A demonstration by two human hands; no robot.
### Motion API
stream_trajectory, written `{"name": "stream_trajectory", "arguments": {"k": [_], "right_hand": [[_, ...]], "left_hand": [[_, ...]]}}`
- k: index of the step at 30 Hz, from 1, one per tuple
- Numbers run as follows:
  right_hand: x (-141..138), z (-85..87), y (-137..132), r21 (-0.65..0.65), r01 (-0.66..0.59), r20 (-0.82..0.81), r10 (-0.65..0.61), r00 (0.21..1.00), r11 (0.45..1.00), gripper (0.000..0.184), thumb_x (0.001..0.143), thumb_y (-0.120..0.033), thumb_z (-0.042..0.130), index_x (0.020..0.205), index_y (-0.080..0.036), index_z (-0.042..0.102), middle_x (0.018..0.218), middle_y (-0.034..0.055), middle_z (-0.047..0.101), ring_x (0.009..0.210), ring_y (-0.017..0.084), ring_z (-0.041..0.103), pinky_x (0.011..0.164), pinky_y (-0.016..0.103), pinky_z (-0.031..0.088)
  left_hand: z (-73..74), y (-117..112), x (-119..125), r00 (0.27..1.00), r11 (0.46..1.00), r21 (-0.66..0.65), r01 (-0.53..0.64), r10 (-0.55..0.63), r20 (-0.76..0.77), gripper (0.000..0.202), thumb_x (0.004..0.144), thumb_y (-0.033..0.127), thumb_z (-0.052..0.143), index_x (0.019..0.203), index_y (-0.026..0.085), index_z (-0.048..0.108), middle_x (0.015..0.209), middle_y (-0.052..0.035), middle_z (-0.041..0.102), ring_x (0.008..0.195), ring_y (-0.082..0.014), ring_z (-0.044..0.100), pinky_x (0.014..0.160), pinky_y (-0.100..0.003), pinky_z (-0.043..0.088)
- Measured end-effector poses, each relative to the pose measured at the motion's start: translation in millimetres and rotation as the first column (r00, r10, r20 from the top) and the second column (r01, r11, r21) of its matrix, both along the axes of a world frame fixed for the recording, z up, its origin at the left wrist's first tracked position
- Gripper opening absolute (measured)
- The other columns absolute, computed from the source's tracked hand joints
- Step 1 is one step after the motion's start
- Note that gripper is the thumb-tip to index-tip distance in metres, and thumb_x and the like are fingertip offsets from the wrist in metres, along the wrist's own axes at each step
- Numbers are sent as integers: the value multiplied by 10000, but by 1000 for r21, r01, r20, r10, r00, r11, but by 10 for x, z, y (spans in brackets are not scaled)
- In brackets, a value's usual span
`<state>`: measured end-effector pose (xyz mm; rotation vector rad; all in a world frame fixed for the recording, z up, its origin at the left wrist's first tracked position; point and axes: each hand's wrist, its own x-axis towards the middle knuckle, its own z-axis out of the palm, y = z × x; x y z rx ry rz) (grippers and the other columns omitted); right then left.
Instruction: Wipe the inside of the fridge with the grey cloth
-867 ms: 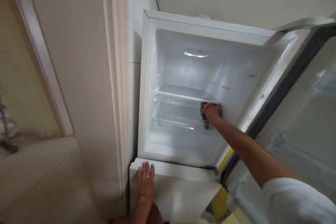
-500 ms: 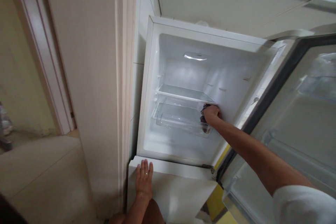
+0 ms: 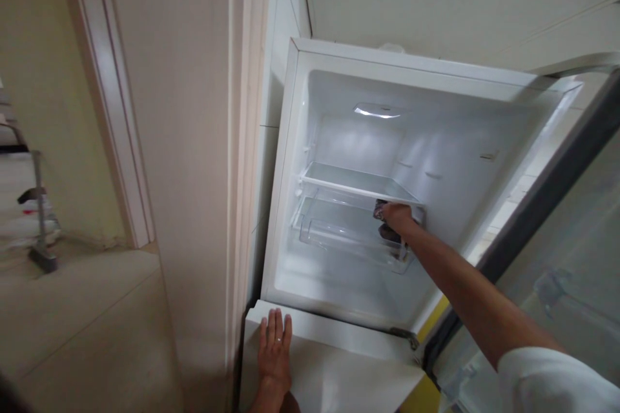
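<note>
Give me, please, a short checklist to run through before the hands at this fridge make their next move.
1. Right hand has its grip closed on the dark cloth: ok.
2. Left hand is supported: ok, it rests flat on the lower door.
3. Upper door stands open for the arm to reach in: ok.
4. Interior light is on: ok.
5. Dark cloth is fully in sight: not ok, the right hand hides part of it.
6. Clear drawer is firmly seated: cannot tell.
</note>
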<state>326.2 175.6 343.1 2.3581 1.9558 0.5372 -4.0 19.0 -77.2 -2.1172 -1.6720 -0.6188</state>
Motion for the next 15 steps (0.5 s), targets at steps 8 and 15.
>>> {"name": "stream_trajectory", "arguments": {"k": [8,15], "right_hand": [[-342,-58,-38,-3,-246,-22,245,969,969,353,892,-183,521,1211,-218,666,1248,137,690,1127,265,663,857,337,535],[-836,-137,-342,158,-455,-135,475,870,877,466,884,-191,505,1335,-258,605,1309,95,654,1186,258,616,955,340,502]], "left_hand": [[-57,23,13,1000,994,109,1,-2,14,936,678,374,740,1525,151,410,1561,-249,470,1463,-425,425,1215,-614,356],[253,-63,31,1000,971,-237,10,-9,4,995,664,333,771,1547,159,347,1626,-249,329,1521,-431,281,1252,-629,320]]}}
